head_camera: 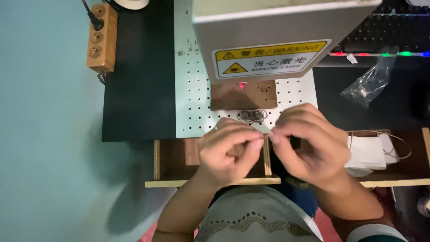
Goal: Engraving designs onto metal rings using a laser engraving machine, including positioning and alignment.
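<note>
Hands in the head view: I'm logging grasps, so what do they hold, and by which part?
It cannot be told: the left hand and right hand pinch fingertips together, and anything between them is too small to see.

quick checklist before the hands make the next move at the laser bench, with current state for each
1. Both hands out from under the machine head: ok, left hand and right hand sit at the near edge of the perforated plate.
2. Small piece pinched between the fingertips: cannot tell, too small to see.
3. Wooden block under the head with the red dot on it: ok.
4. Metal rings clear of the block: ok, they lie just in front of it.
5. White pouches within reach: ok, in the wooden tray beside the right hand.
</note>
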